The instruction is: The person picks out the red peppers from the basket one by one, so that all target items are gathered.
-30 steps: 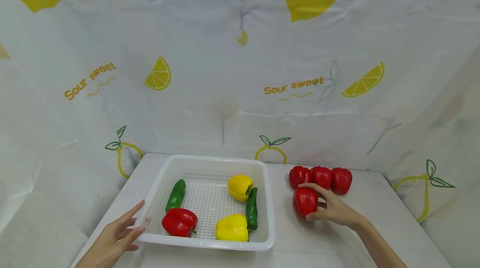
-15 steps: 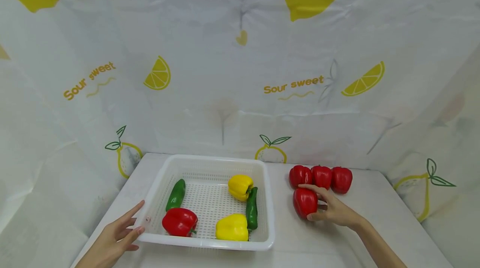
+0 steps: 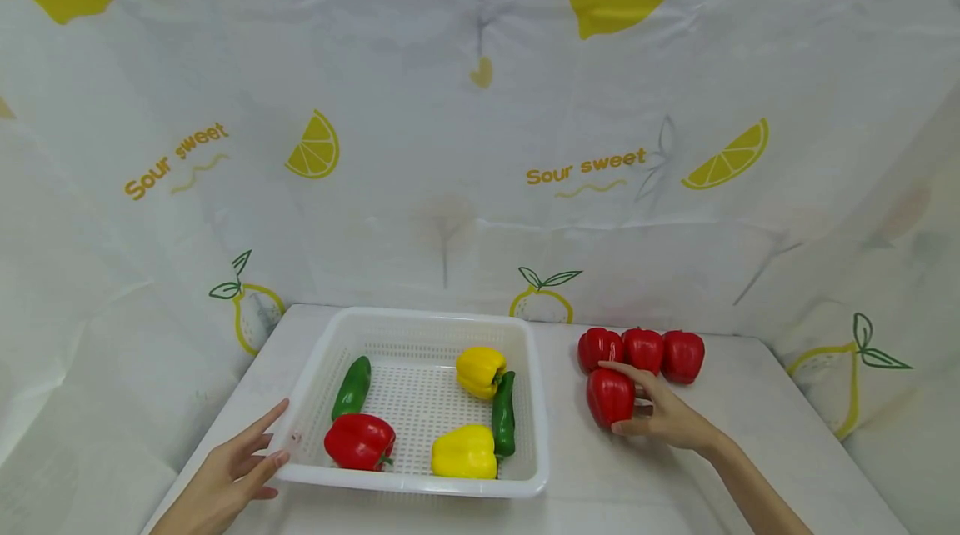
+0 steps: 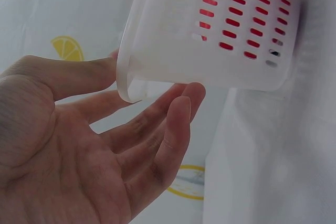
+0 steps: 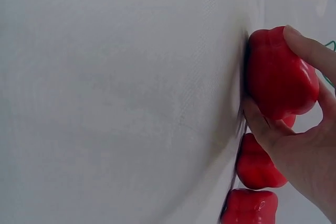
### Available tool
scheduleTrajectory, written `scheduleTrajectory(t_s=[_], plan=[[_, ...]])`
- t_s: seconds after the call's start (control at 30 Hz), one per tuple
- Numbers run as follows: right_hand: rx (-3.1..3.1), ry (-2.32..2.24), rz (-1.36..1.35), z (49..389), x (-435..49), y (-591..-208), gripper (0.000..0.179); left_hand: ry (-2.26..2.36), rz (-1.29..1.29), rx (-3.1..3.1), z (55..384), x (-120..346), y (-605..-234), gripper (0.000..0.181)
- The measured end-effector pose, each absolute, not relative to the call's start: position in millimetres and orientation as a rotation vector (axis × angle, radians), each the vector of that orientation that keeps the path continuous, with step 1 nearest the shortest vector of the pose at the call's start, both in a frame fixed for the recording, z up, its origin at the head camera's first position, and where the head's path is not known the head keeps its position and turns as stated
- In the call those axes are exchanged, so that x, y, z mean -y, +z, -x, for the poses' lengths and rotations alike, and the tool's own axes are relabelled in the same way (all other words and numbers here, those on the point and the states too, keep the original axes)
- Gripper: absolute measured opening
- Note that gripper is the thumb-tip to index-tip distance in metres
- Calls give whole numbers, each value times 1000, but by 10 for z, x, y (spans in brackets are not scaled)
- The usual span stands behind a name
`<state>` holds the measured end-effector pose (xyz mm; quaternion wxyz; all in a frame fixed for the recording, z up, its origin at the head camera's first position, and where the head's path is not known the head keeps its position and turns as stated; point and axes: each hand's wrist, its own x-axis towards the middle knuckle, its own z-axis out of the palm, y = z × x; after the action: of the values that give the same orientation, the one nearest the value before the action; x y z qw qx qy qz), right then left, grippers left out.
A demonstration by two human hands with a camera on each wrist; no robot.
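My right hand (image 3: 667, 414) grips a red bell pepper (image 3: 609, 398), thumb at its near side and fingers reaching over its far side. In the right wrist view, this red bell pepper (image 5: 281, 74) sits low against the white surface, fingertips curved round it. Just behind it stand three more red bell peppers (image 3: 642, 351) in a row. My left hand (image 3: 225, 472) is at the near left corner of a white plastic basket (image 3: 408, 482). Its fingers are extended, with thumb and fingertips right at the basket's rim (image 4: 125, 72), as the left wrist view shows.
Inside the basket lie a red bell pepper (image 3: 360, 441), two yellow bell peppers (image 3: 463, 452) and two long green peppers (image 3: 352, 387). The white tabletop (image 3: 577, 468) runs back to a hanging curtain (image 3: 420, 185) printed with lemons, which also closes off both sides.
Both hands and the peppers keep their places. The head view has shifted very slightly.
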<state>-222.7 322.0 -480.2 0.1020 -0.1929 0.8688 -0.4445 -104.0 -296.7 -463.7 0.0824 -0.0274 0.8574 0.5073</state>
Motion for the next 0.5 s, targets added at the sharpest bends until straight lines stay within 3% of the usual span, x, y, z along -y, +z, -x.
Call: scheduleTrajectory(t_s=[0.5], plan=[[-2628,-1208,523,2179,-3256,-4619,100,1532,106,-2563,1038,2953,-4633,80]])
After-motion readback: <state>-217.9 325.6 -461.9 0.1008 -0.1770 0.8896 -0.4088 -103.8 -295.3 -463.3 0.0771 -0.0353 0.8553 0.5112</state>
